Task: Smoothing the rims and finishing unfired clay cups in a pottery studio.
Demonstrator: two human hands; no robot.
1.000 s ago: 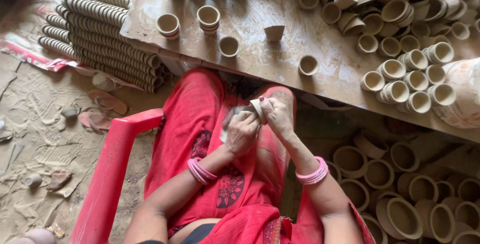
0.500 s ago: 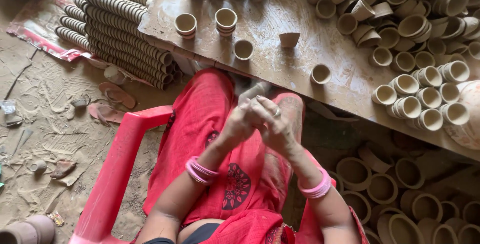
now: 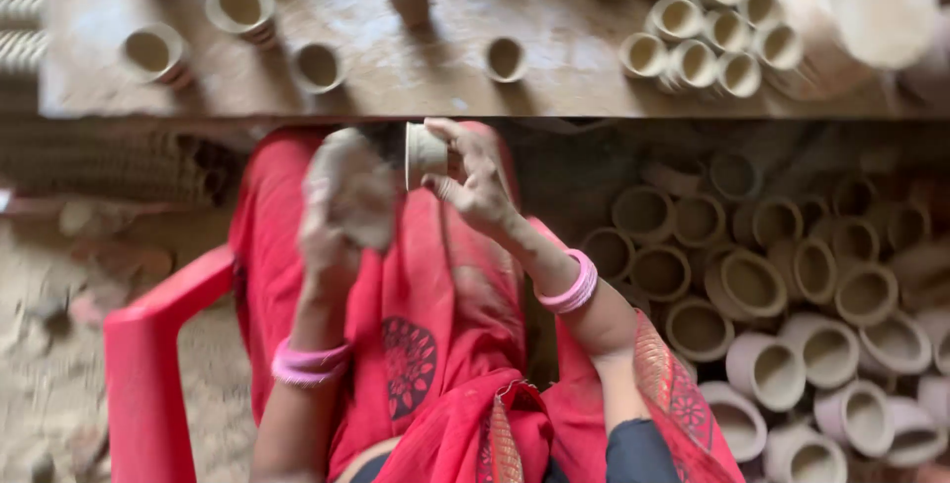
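Above the red lap, the right hand [image 3: 475, 181] pinches a small clay cup [image 3: 426, 154] sideways, its wall turned towards the left hand [image 3: 341, 206], which grips a pale cloth [image 3: 351, 191] beside it.

no packages, labels, signs, screens

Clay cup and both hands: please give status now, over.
Right hand grips small clay cup, held sideways over lap. Left hand blurred, holds pale cloth-like wad. Table edge just above; nothing between the hands.
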